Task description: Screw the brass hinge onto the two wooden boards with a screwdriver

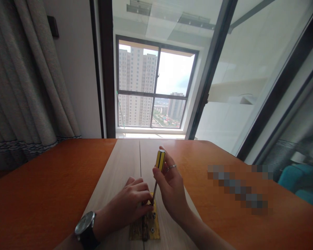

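My right hand (173, 189) is closed around the yellow and black handle of a screwdriver (160, 160), held nearly upright. Its shaft runs down to the upper part of a brass hinge (152, 234). My left hand (131, 199) has its fingers bent and pinched together at the screwdriver's tip; whatever lies between them is hidden. The hinge spans the seam between two pale wood boards (120, 163). Screw heads show on its right leaf, while my left hand covers part of the upper hinge.
The boards lie on an orange-brown table (75, 166). A pixelated patch (237, 187) hides something on the right side. Beyond the table are a grey curtain (33, 76), a dark-framed glass door (214, 69) and a window (156, 83). A teal seat (299, 177) stands at far right.
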Demonstrator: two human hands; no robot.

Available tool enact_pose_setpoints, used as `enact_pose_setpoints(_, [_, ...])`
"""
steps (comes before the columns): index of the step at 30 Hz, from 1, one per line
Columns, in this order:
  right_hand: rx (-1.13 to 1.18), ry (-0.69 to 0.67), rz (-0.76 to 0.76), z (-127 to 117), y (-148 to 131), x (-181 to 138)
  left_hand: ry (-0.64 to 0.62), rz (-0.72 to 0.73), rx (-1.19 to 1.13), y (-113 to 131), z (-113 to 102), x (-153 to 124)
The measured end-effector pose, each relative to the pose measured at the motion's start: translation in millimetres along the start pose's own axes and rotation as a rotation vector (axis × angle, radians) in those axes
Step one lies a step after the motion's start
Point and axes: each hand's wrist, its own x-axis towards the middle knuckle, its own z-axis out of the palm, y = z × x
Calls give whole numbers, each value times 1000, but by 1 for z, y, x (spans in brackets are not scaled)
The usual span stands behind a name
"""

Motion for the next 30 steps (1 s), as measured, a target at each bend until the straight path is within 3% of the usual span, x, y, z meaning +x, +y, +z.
enact_pose_setpoints(4, [62, 14, 58, 1, 1, -2, 9, -20, 0, -1, 1, -1])
enact_pose_setpoints(13, [218, -49, 17, 3, -4, -3, 1, -4, 33, -2, 2, -2])
enact_pose_setpoints(26, [138, -117, -87, 0, -5, -10, 6, -15, 37, -1, 3, -2])
enact_pose_setpoints(30, [119, -50, -104, 1, -6, -6, 17, -14, 26, 0, 3, -2])
